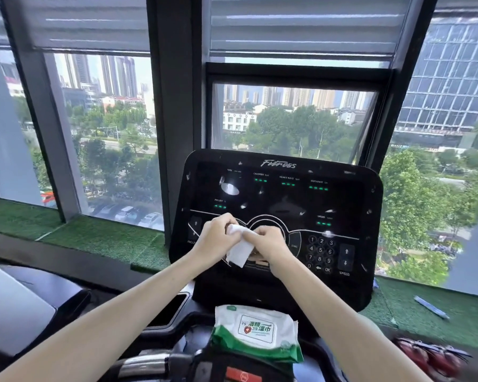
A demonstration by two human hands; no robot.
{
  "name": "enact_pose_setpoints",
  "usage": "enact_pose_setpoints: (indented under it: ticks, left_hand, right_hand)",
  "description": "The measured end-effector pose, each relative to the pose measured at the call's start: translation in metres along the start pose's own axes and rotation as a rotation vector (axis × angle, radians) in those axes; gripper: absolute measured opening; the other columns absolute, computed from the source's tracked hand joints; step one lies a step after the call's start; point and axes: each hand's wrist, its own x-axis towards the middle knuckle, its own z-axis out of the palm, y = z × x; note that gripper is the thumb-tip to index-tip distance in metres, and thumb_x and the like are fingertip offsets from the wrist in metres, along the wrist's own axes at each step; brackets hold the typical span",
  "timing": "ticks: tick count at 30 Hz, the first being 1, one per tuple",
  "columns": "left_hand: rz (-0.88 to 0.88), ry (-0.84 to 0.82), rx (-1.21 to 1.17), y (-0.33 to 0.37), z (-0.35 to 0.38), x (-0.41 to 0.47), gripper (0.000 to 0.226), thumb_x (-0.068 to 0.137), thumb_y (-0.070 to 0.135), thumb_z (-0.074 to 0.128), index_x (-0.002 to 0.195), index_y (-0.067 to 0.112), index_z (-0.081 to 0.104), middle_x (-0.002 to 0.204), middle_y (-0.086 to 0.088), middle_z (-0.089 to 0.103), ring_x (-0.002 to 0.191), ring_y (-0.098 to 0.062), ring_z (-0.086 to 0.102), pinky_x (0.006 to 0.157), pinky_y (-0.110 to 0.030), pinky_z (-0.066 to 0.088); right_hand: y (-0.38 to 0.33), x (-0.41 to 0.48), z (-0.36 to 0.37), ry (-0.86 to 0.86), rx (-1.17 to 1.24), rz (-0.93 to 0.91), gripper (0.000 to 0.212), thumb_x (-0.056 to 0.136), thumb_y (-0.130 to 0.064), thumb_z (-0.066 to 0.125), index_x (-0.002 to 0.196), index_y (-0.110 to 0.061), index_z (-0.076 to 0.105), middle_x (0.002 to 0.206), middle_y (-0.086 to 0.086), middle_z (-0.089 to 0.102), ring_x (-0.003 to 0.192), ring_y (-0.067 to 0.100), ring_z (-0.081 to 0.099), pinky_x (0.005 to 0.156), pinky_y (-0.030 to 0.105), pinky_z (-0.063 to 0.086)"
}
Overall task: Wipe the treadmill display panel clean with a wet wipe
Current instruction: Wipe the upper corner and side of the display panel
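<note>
2 hands bunch a soft, crumpled white wet wipe in front of the glossy black treadmill display panel.
The left hand and right hand each pinch the wipe, both grips closed on its folds, low before the panel's round centre dial. Pale smudges fleck the panel. A crinkly green-and-white plastic wipe pack lies below.
</note>
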Motion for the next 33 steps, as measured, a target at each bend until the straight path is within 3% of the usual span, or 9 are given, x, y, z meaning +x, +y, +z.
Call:
enact_pose_setpoints:
  ticks: [4,11,14,20,22,24,27,30,33]
  left_hand:
    - [0.046,-0.038,0.021,-0.024,-0.018,0.024,0.010,0.082,0.021,0.063,0.076,0.014,0.061,0.073,-0.002,0.064,0.064,-0.010,0.055,0.055,-0.021,0.043]
    - [0.084,-0.192,-0.100,-0.062,-0.056,0.065,0.027,0.078,0.044,0.071,0.090,0.022,0.062,0.075,0.008,0.063,0.064,0.002,0.053,0.058,-0.012,0.041]
    - [0.138,-0.226,-0.017,-0.083,-0.077,0.080,0.035,0.070,0.036,0.080,0.091,0.019,0.058,0.084,0.002,0.063,0.071,-0.007,0.054,0.062,-0.019,0.043]
    - [0.103,-0.222,-0.097,-0.130,-0.117,0.106,0.011,0.081,0.009,0.066,0.083,0.017,0.059,0.075,-0.005,0.061,0.066,-0.012,0.051,0.063,-0.026,0.043]
    - [0.027,-0.158,-0.130,-0.141,-0.127,0.119,0.010,0.083,0.006,0.064,0.079,0.013,0.058,0.066,0.000,0.048,0.060,-0.011,0.043,0.056,-0.019,0.035]
    - [-0.015,-0.015,-0.096,-0.148,-0.134,0.141,0.007,0.084,0.008,0.061,0.090,0.007,0.058,0.068,0.000,0.045,0.059,-0.012,0.042,0.050,-0.014,0.032]
    - [0.123,0.197,0.160,-0.144,-0.143,0.177,0.018,0.089,0.006,0.046,0.097,0.006,0.062,0.090,-0.004,0.056,0.080,-0.016,0.054,0.060,-0.020,0.036]
    - [0.325,0.300,0.229,-0.129,-0.139,0.189,0.018,0.090,0.004,0.046,0.092,0.008,0.063,0.097,0.001,0.050,0.086,-0.015,0.052,0.070,-0.027,0.045]
    - [0.475,0.191,0.349,-0.138,-0.120,0.180,0.017,0.086,0.000,0.051,0.098,0.007,0.063,0.099,-0.004,0.053,0.096,-0.019,0.051,0.075,-0.033,0.046]
  right_hand:
    - [-0.012,0.014,0.018,-0.075,0.153,0.063,0.011,0.087,-0.014,0.059,0.086,-0.003,0.060,0.086,0.014,0.069,0.075,0.022,0.070,0.059,0.027,0.056]
    - [-0.037,0.050,0.066,-0.029,0.261,0.047,0.038,0.092,-0.035,0.052,0.094,-0.001,0.068,0.085,0.016,0.073,0.079,0.027,0.071,0.079,0.038,0.057]
    - [-0.046,0.070,0.094,0.050,0.325,0.108,0.042,0.091,-0.042,0.050,0.098,-0.003,0.065,0.088,0.018,0.072,0.080,0.031,0.070,0.077,0.040,0.057]
    - [-0.058,0.085,0.149,0.107,0.223,-0.021,0.032,0.094,-0.032,0.047,0.097,-0.007,0.067,0.086,0.016,0.072,0.074,0.024,0.071,0.071,0.028,0.056]
    - [-0.055,0.089,0.157,0.170,0.048,-0.150,0.030,0.094,-0.028,0.050,0.106,-0.006,0.067,0.089,0.010,0.072,0.079,0.018,0.070,0.077,0.027,0.054]
    - [-0.051,0.093,0.157,0.250,-0.325,-0.298,0.030,0.092,-0.024,0.053,0.118,-0.012,0.062,0.110,0.000,0.067,0.099,0.010,0.062,0.087,0.019,0.046]
    - [-0.046,0.102,0.155,0.272,-0.950,-0.535,0.045,0.092,-0.018,0.048,0.137,-0.012,0.043,0.146,0.003,0.039,0.136,0.014,0.031,0.108,0.025,0.029]
    - [-0.045,0.121,0.152,0.271,-1.371,-0.660,0.058,0.087,-0.013,0.053,0.141,0.000,0.033,0.150,0.016,0.029,0.140,0.024,0.023,0.115,0.035,0.015]
    - [-0.043,0.134,0.148,0.340,-1.493,-0.631,0.064,0.076,-0.009,0.063,0.134,0.005,0.040,0.143,0.021,0.039,0.134,0.030,0.035,0.111,0.041,0.024]
